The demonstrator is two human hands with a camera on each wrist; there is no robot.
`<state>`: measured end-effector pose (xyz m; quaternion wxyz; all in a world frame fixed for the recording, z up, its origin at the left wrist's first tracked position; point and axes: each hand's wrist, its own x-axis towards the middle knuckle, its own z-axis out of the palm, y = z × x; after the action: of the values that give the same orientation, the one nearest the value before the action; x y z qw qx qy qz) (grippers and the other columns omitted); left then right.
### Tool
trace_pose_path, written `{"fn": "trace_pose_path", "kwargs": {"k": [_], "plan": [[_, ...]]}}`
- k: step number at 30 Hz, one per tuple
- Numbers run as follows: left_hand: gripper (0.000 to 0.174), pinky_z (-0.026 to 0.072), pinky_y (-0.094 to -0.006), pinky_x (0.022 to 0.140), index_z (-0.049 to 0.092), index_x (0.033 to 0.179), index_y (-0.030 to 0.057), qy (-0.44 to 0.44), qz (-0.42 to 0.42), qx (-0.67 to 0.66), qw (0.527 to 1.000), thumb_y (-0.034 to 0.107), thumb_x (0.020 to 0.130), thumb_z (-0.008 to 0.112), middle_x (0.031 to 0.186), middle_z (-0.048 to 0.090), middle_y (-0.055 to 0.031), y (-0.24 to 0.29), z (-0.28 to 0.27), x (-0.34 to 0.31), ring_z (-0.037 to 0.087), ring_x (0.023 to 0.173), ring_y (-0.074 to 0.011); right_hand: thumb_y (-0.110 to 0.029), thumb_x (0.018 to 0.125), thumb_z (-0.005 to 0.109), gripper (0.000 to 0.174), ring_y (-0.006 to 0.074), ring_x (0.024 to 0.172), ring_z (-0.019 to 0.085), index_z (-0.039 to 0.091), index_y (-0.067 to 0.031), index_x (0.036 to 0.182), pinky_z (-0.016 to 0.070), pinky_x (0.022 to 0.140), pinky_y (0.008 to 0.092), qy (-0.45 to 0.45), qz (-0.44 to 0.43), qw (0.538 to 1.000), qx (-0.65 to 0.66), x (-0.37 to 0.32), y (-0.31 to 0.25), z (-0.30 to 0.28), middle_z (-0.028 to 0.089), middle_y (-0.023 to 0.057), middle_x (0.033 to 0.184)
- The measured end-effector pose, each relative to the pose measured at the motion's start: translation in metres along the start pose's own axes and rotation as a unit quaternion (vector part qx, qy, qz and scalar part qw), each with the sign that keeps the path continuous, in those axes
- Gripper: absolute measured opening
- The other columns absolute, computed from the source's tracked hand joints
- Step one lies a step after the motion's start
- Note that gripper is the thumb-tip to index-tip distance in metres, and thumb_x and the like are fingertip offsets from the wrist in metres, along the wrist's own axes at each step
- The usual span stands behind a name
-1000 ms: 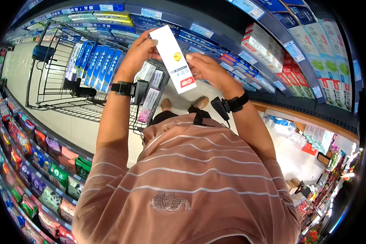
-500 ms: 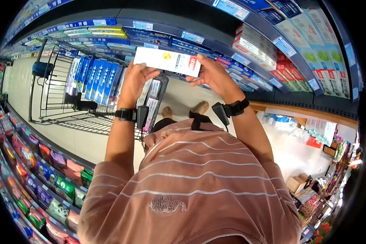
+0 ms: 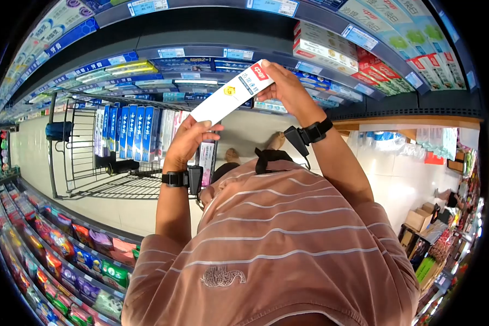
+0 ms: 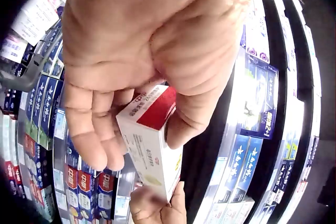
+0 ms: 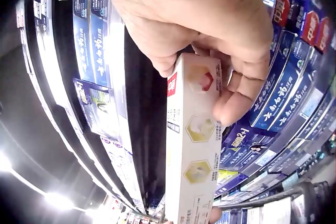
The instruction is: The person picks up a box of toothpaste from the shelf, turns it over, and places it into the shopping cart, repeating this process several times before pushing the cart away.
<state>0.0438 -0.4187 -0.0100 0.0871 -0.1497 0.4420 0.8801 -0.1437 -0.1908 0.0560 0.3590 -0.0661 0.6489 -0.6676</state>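
Observation:
A long white box (image 3: 231, 95) with a red end and a yellow emblem slants up to the right between both hands in the head view. My left hand (image 3: 186, 142) pinches its lower, plain end, the thumb on the face. At the raised red end, my right hand (image 3: 285, 89) grips with thumb and fingers. In the left wrist view, the left hand (image 4: 152, 50) has its thumb against the box (image 4: 152, 155). The right wrist view shows the right hand (image 5: 210, 29) curled round the top of the box (image 5: 194, 140), hexagonal pictures along its side.
A wire shopping cart (image 3: 111, 182) holding blue boxes (image 3: 130, 130) stands at the left. Shelves (image 3: 212, 53) of boxed goods run across the front and right. Bagged goods (image 3: 100, 261) line the lower left shelves. Cardboard boxes (image 3: 418, 218) sit at the far right.
The box has swung from slanting down to the right, through nearly level, to its red end raised. My left hand has moved lower and the right hand higher; the head view has shifted.

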Motion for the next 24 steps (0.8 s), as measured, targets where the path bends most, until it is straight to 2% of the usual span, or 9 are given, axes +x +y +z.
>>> {"fn": "trace_pose_path", "kwargs": {"k": [2,3,6,9,12,16,19,24], "plan": [[0.054,0.0605,-0.0363,0.078,0.043,0.141,-0.0029,-0.012,-0.018,-0.001,1.0,0.015,0.094,0.062,0.125,0.063,-0.02,0.0,0.002,0.0,0.068,0.104,-0.0297,-0.047,0.103,0.049,0.045,0.0137,0.079,0.067,0.061,-0.0053,0.116,0.0581,0.072,0.0293,-0.002,-0.008,1.0,-0.006,0.001,0.001,-0.004,0.068,0.0083,0.094],[0.053,0.0606,-0.0353,0.077,0.043,0.142,-0.0029,-0.025,0.001,0.036,0.999,0.032,0.102,0.052,0.126,0.063,-0.0206,-0.001,0.004,0.001,0.068,0.105,-0.0286,-0.046,0.103,0.048,0.044,0.0132,0.079,0.067,0.061,-0.0054,0.116,0.0578,0.072,0.0289,-0.003,-0.013,1.0,-0.008,0.001,0.001,-0.006,0.068,0.0079,0.093],[0.067,0.0609,-0.0353,0.075,0.044,0.141,-0.0033,-0.043,-0.01,-0.055,0.998,0.052,0.105,0.033,0.123,0.063,-0.0223,0.003,0.007,0.006,0.069,0.101,-0.0284,-0.045,0.104,0.047,0.043,0.0124,0.079,0.066,0.062,-0.0058,0.114,0.057,0.072,0.0281,0.001,-0.014,1.0,-0.008,-0.001,0.0,-0.008,0.068,0.0071,0.093],[0.074,0.0614,-0.0354,0.071,0.044,0.139,-0.0049,-0.054,-0.036,-0.062,0.996,0.058,0.105,0.023,0.124,0.063,-0.021,0.008,0.004,0.012,0.07,0.098,-0.0312,-0.046,0.104,0.047,0.043,0.0119,0.08,0.066,0.062,-0.006,0.113,0.0566,0.072,0.0276,0.003,-0.015,1.0,-0.004,-0.002,0.001,-0.01,0.068,0.0066,0.094],[0.072,0.0618,-0.0352,0.067,0.043,0.142,-0.0025,-0.053,-0.074,-0.047,0.995,0.056,0.105,0.023,0.119,0.065,-0.0261,0.006,0.003,0.014,0.072,0.092,-0.0298,-0.05,0.102,0.049,0.048,0.0119,0.08,0.066,0.062,-0.0058,0.114,0.0571,0.072,0.0271,0.0,-0.031,0.999,-0.013,-0.002,0.0,-0.013,0.068,0.0066,0.094],[0.064,0.062,-0.0358,0.067,0.043,0.143,-0.0011,-0.074,-0.114,-0.053,0.989,0.049,0.107,0.025,0.12,0.064,-0.027,-0.005,0.009,0.017,0.072,0.093,-0.0304,-0.052,0.101,0.051,0.05,0.0119,0.08,0.067,0.063,-0.0054,0.113,0.0564,0.069,0.0265,0.003,-0.051,0.998,-0.039,-0.004,-0.009,-0.014,0.068,0.0063,0.093],[0.059,0.0621,-0.0374,0.068,0.042,0.144,0.0,-0.123,-0.129,-0.08,0.981,0.044,0.108,0.026,0.121,0.063,-0.0273,-0.012,0.02,0.018,0.071,0.093,-0.0318,-0.047,0.103,0.049,0.043,0.0097,0.079,0.063,0.063,-0.0065,0.111,0.0541,0.07,0.0255,0.014,-0.048,0.997,-0.06,-0.009,-0.018,-0.01,0.067,0.004,0.091],[0.06,0.0624,-0.0396,0.068,0.036,0.148,0.0051,-0.125,-0.155,-0.091,0.976,0.048,0.108,0.023,0.122,0.062,-0.0281,-0.017,0.036,0.027,0.07,0.096,-0.0364,-0.041,0.1,0.057,0.039,0.0111,0.08,0.063,0.06,-0.0036,0.113,0.054,0.07,0.0259,0.023,-0.072,0.996,-0.037,-0.01,-0.022,-0.008,0.066,0.0052,0.094]]}}
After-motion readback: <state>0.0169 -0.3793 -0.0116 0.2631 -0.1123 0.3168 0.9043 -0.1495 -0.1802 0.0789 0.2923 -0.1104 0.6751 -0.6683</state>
